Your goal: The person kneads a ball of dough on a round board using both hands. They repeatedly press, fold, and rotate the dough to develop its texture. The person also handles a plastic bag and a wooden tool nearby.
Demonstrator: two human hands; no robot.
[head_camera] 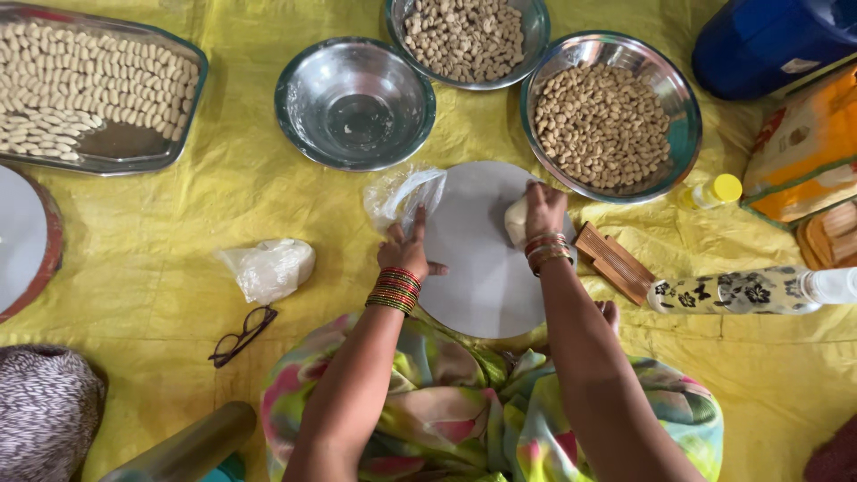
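Yellow plastic sheeting (250,192) covered the floor where I watched from above, crinkled and slightly glossy. At its centre lay a round pale grey rolling board (482,259), and both hands were on it. My view showed the right hand (542,210) curled over a small lump of off-white dough (515,221) at the board's upper right edge, fingers pressed together and cupped around it so that most of the lump stayed hidden. The left hand (406,252) rested flat at the board's left rim, fingers spread with the thumb pointing right, just beside a crumpled clear plastic bag (402,196). I judged the dough soft and light, likely a bit tacky, so it would dent under any firm squeeze and was best taken with a loose cupped grip from above and the side. Beyond the board stood an empty round steel bowl (354,103) and two steel bowls filled with small tan shaped pieces (603,125), one of them (464,36) cut off by the top edge. A rectangular steel tray of pale ridged pieces (89,85) sat at far left. To the right lay a ribbed wooden paddle (614,261) and a floral-patterned rolling pin (736,290). A wrapped white bundle (268,268) and dark-rimmed spectacles (241,335) lay to the left.
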